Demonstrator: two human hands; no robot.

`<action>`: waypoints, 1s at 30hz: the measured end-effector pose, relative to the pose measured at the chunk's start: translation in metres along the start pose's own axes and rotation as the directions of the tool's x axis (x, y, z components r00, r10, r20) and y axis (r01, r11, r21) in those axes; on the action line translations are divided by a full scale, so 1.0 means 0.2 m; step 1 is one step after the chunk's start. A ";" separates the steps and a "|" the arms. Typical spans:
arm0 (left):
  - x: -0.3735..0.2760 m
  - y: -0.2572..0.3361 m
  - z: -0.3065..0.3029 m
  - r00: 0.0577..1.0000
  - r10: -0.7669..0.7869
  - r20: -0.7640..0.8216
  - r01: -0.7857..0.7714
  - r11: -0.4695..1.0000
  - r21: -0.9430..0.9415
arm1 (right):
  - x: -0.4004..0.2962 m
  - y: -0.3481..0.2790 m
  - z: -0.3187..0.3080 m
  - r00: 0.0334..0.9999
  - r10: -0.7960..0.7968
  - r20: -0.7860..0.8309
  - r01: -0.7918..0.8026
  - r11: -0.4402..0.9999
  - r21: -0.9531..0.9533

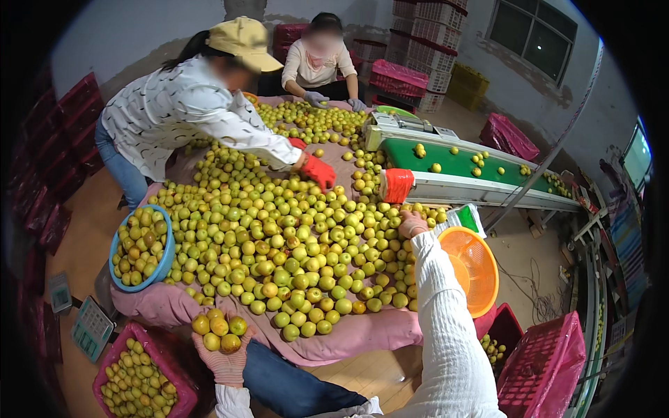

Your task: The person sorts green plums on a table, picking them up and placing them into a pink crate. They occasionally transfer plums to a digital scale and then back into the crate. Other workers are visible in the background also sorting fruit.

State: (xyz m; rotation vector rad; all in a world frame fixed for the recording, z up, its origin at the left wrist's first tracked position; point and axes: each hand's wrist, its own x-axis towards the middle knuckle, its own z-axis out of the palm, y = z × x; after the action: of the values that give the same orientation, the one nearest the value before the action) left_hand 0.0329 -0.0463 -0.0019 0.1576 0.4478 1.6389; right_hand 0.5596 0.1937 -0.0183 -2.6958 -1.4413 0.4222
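Observation:
A large heap of yellow-green round fruit (292, 230), some with reddish-brown patches, covers a table spread with pink cloth (366, 334). My left hand (225, 350), in a striped knit glove, is palm up at the near edge and holds several fruits (218, 330). My right hand (413, 223), gloved, reaches to the right side of the heap and touches fruit there; its fingers are partly hidden, so whether it grips one cannot be told. An orange plastic basket (491, 277) is beside my right forearm.
A blue basket of fruit (170, 251) stands at the left, above a pink-lined crate (183, 386). A green conveyor belt (460, 162) carries fruit at the right. A co-worker's red-gloved hand (319, 172) reaches over the heap; another co-worker's gloved hands (316, 99) are at the far edge.

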 end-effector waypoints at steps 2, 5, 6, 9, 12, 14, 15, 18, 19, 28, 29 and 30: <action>0.00 0.02 -0.03 1.000 0.004 0.013 -0.004 1.000 0.020 | -0.15 -0.15 -0.01 0.995 -0.096 0.002 0.096 0.994 -0.052; 0.00 -0.01 -0.05 0.999 0.008 0.036 -0.009 1.000 0.020 | -0.28 -0.14 0.04 0.955 -0.273 -0.118 0.267 0.962 -0.066; -0.01 0.00 -0.05 0.999 0.021 0.038 -0.022 0.999 0.025 | -0.42 -0.20 0.01 0.932 -0.350 -0.097 0.340 0.934 -0.109; 0.01 -0.04 -0.04 0.994 -0.011 0.106 0.009 1.000 0.020 | -0.48 -0.14 0.21 0.875 -0.447 -0.186 0.457 0.889 0.016; 0.00 -0.02 -0.05 0.996 0.010 0.092 -0.015 0.999 0.050 | -0.66 -0.18 0.27 0.734 -0.582 -0.349 0.643 0.761 0.085; 0.00 -0.02 -0.04 0.999 -0.005 0.041 0.003 0.999 0.042 | -0.76 -0.18 0.28 0.671 -0.668 -0.322 0.736 0.651 0.184; 0.00 -0.01 -0.04 1.000 -0.010 0.019 0.009 0.999 0.039 | -0.79 -0.19 0.27 0.619 -0.727 -0.297 0.786 0.569 0.244; -0.01 0.01 -0.05 1.000 0.005 -0.025 -0.003 0.999 0.054 | -0.78 -0.23 0.03 0.835 -0.550 0.009 0.430 0.664 0.612; -0.01 0.02 -0.06 1.000 0.007 -0.016 -0.006 0.998 0.057 | -0.75 -0.25 -0.12 0.902 -0.402 0.158 0.208 0.725 0.657; 0.00 -0.01 -0.04 0.999 0.017 -0.051 -0.016 0.999 0.037 | 0.10 0.00 -0.06 0.973 0.209 -0.093 -0.222 0.962 -0.157; -0.02 0.01 -0.06 0.997 0.042 -0.060 -0.039 0.998 0.050 | 0.02 -0.09 -0.02 0.987 0.085 -0.136 -0.114 0.967 -0.226; -0.01 -0.01 -0.05 0.999 0.031 -0.042 -0.029 0.999 0.044 | 0.07 -0.05 -0.03 0.987 0.084 -0.133 -0.117 0.957 -0.264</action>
State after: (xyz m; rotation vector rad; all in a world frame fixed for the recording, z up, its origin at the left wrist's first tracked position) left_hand 0.0301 -0.0495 -0.0120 0.1624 0.5164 1.6649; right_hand 0.5607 0.2115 -0.0147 -2.9562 -1.4263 0.0657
